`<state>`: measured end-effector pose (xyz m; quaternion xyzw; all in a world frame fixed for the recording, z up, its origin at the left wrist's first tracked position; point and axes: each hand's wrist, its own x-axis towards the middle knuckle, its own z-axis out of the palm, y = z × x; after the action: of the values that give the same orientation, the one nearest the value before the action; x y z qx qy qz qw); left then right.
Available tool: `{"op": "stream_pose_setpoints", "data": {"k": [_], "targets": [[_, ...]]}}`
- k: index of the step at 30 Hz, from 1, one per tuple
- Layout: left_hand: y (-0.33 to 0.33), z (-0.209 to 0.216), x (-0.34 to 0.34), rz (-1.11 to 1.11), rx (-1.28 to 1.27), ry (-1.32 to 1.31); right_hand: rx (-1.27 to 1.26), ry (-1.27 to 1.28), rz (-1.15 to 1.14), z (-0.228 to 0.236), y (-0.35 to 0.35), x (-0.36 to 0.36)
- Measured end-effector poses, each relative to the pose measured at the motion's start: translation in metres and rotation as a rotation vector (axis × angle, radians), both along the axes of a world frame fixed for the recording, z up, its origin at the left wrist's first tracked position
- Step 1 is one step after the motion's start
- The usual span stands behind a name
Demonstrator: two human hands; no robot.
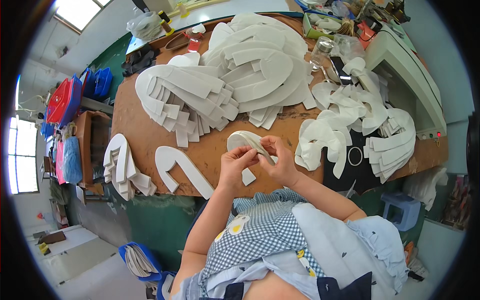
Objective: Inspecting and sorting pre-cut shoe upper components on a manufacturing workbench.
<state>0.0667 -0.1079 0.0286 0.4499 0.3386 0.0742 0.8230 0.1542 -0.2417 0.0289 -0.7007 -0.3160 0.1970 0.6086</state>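
Both hands are closed on a white curved padded piece (239, 140) near the front edge of the table. My left hand (237, 165) pinches its near side with thumb and fingers. From the other side, my right hand (280, 161) grips its edge, fingertips close to the left ones. The piece looks bent or layered; its lower part is hidden by my fingers. Just below lies a small white scrap (248, 176). To the left rests a white U-shaped piece (182, 167), and beyond it a small stack of similar pieces (122, 162).
Large heaps of white U-shaped pieces (265, 65) cover the back of the brown table (215, 142). More curved white pieces (327, 137) lie at right, beside a black mat with a white ring (355, 156). A pale machine (407, 75), glass jar (324, 49) and phone (340, 70) stand behind.
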Motion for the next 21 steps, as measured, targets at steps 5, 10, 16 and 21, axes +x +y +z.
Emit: {"op": "stream_pose_setpoints", "data": {"k": [5,10,16,21], "targets": [[0.002,0.001,-0.002,0.003,0.013,0.032,0.025,0.060,0.001,0.000,0.003,-0.002],[-0.002,-0.002,-0.003,-0.048,0.100,0.006,0.010,0.303,-0.007,-0.003,0.006,0.000],[0.004,-0.008,-0.014,0.049,-0.028,-0.012,0.058,0.303,-0.313,-0.069,-0.009,0.049],[0.025,-0.011,-0.035,0.033,-0.167,-0.080,-0.212,0.049,-0.633,-0.123,-0.088,0.132]]}}
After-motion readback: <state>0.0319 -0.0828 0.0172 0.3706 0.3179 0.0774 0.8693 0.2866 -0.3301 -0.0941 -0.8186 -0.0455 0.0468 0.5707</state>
